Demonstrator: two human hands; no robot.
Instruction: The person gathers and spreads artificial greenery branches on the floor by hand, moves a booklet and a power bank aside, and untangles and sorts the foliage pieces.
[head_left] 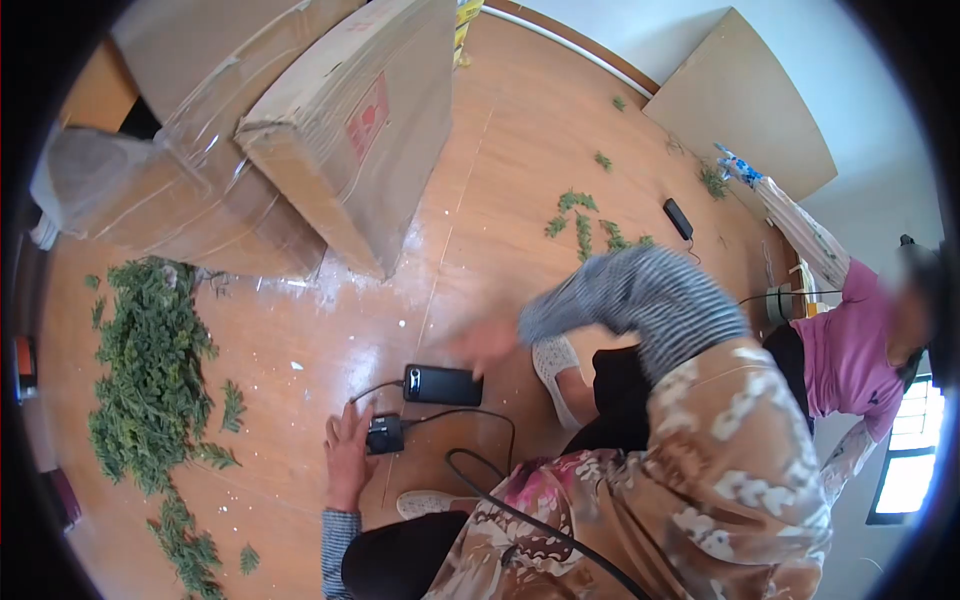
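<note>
My left hand (347, 452) rests on the wooden floor with its fingers apart, against the left edge of a small black device (385, 434). A dark cable runs from the device's right side. Just above lies a larger black rectangular device (443, 385), with a short cable at its left end. My right hand (487, 345), smeared by motion, is over the floor by the larger device's upper right corner. Its fingers cannot be made out. Both arms wear striped grey sleeves.
Large cardboard boxes (395, 140) stand upper left. Green sprigs (150, 370) are heaped at left, with smaller ones (583, 235) farther back. A black object (678, 218) with a cord lies near them. A person in a pink top (850, 350) is at right. A black cable (550, 530) crosses my apron.
</note>
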